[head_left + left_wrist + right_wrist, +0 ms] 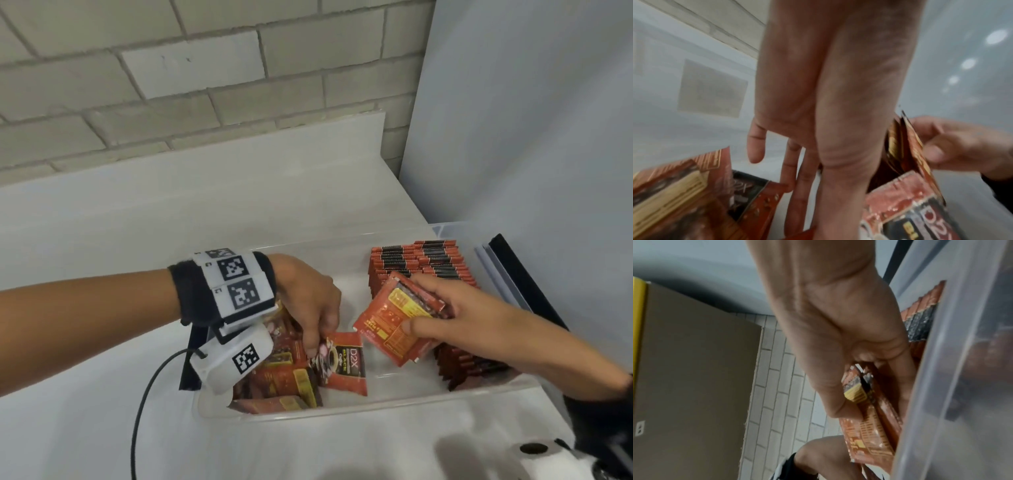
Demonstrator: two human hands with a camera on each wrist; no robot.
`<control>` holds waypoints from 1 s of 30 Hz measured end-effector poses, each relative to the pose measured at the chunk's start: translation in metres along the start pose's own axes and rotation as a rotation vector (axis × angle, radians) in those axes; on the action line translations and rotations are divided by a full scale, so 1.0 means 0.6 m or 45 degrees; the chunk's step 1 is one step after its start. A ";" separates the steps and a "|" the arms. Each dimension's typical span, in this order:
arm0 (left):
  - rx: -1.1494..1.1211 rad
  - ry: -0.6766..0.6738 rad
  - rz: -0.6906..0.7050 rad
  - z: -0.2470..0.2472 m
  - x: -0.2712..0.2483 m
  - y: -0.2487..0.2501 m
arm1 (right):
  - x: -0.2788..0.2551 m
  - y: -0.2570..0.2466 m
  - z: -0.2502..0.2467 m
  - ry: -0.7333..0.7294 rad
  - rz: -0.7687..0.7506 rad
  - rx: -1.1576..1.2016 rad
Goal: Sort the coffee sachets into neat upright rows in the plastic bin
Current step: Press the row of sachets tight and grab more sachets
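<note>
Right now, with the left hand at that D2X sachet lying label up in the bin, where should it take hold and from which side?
Take the D2X sachet by its top left corner, where the left hand already reaches, coming from above. It lies flat on the bin floor, its right side clear of the loose pile, so a thumb-and-finger grip on that thin sealed edge probably lifts it most easily.

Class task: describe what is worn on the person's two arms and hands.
Both hands are bare. The left wrist wears a black band with white panels printed with black square codes, a white camera housing below it, and a black cable. The right wrist shows only a dark cuff.
</note>
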State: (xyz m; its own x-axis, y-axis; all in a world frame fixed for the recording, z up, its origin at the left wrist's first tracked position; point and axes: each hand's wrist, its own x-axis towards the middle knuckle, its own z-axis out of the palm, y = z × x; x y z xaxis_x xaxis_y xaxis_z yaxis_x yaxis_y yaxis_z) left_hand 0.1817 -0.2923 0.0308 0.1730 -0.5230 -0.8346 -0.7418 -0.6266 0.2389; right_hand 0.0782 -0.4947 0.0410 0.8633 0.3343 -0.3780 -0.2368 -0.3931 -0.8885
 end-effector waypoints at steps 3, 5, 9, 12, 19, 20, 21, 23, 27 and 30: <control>-0.166 0.137 0.022 -0.018 -0.027 -0.005 | -0.007 0.007 -0.004 -0.015 -0.003 0.200; -0.223 0.222 -0.028 -0.032 -0.047 -0.006 | -0.010 0.010 -0.007 -0.021 -0.028 0.299; -0.484 0.351 -0.004 -0.059 -0.079 0.002 | -0.012 0.007 -0.006 0.033 -0.131 0.350; -0.780 0.415 0.089 -0.071 -0.087 0.014 | -0.009 -0.002 -0.005 0.151 -0.196 0.393; -1.123 0.626 0.356 -0.076 -0.078 0.031 | 0.010 0.000 -0.009 0.407 -0.213 0.706; -1.175 0.675 0.369 -0.073 -0.072 0.028 | 0.010 0.001 -0.011 0.444 -0.230 0.730; -1.234 0.720 0.386 -0.070 -0.066 0.028 | 0.010 0.002 -0.012 0.477 -0.249 0.757; -1.375 0.800 0.446 -0.065 -0.060 0.032 | 0.009 0.004 -0.016 0.510 -0.275 0.818; -1.679 0.833 0.489 -0.060 -0.050 0.040 | 0.008 0.008 -0.017 0.467 -0.281 0.775; -1.712 0.677 0.530 -0.054 -0.037 0.044 | 0.009 0.005 -0.010 0.408 -0.293 0.654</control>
State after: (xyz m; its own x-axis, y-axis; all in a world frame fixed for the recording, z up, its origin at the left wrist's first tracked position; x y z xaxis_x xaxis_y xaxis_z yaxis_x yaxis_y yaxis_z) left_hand 0.1793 -0.3161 0.0719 0.5323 -0.7499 -0.3928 0.2847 -0.2784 0.9173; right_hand 0.0846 -0.4993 0.0379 0.9888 0.0578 -0.1373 -0.1443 0.1448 -0.9789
